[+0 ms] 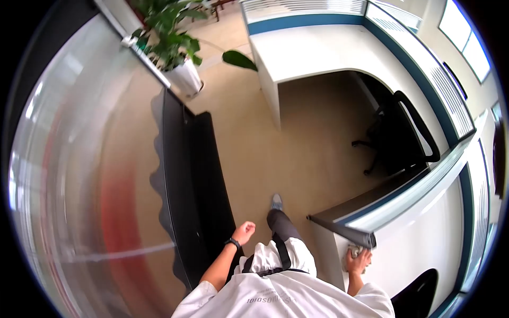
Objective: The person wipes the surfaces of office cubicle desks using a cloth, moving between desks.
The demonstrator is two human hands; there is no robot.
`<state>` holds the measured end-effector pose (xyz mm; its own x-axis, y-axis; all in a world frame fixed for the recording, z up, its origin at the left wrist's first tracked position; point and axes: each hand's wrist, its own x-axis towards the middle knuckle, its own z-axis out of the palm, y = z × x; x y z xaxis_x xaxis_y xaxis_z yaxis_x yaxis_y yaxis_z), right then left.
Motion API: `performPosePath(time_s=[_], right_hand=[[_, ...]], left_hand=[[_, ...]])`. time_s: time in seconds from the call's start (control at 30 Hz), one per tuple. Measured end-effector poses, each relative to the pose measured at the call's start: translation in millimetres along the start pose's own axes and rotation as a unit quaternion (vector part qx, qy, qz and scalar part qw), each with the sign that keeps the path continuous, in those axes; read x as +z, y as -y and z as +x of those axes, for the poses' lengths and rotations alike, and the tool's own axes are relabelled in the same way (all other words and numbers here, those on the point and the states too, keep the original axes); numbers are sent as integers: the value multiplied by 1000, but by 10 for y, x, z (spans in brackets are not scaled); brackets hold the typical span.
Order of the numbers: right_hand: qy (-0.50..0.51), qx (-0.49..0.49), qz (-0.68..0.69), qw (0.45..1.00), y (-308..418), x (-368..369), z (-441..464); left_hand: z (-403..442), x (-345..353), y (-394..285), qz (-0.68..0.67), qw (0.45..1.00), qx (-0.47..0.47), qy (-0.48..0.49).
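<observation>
My left hand (244, 232), with a black band on its wrist, hangs in front of my body beside the long black bench. Its fingers are curled, and I cannot make out anything in them. On the right, my right hand (359, 261) rests on a light crumpled cloth (354, 249) at the corner of the white desk (419, 244). The cloth lies partly under its fingers, right by the end post of the blue-edged partition (366, 212).
A black bench (204, 175) runs along the glass wall at left. Ahead stands a plant in a white pot (183, 78). Another white desk (318, 53) is ahead right, with a black office chair (397, 138) under it. A second black chair (419, 294) is at lower right.
</observation>
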<state>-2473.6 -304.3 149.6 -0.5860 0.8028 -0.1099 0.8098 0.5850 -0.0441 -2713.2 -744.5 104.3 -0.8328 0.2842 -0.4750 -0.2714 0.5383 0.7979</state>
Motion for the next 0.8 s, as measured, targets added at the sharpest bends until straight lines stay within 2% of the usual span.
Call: performPosePath(time_s=[0.03,0.1,0.13,0.23,0.27,0.33,0.4,0.43,0.5,0.53,0.6,0.63,0.73,0.77,0.8], right_hand=[[-33,7,-6,999,110,-28,-50],[77,-23,43,996,211,-274,2],[114,1,49,992,250,-254,3],[150,155,42,975,299,11,-17],[142,220,44,964,327,178,-15],[107,350,59,929,431,484,-16],[53,481,83,871,500,766,-15],[21,539,94,837,487,913,-30],[-54,631,121,764,444,1199,-92],[-43,591,89,801,309,1298,-85],[-48,613,93,783,679,1117,-37],[-49,628,114,768,912,1055,13],[-45,673,222,704,1668,879,141],[-38,684,276,674,2011,811,234],[-29,694,331,639,2367,745,335]], left_hand=[[146,-125,26,41,999,-14,22],[423,-358,156,73,994,-64,48],[482,-520,207,79,991,-92,54],[619,-955,519,-30,988,-150,5],[664,-1026,662,-78,984,-159,-27],[728,-1150,588,-43,967,-248,-34],[807,-1293,656,35,965,-258,33],[822,-1312,477,103,969,-226,11],[1099,-1341,842,159,966,-194,62],[1252,-1345,869,175,964,-183,82],[1647,-1395,960,172,960,-194,104],[1834,-1422,1109,172,962,-183,109],[2381,-1731,680,126,967,-205,83],[2592,-1816,724,130,977,-162,45],[2828,-1985,593,123,979,-155,48]])
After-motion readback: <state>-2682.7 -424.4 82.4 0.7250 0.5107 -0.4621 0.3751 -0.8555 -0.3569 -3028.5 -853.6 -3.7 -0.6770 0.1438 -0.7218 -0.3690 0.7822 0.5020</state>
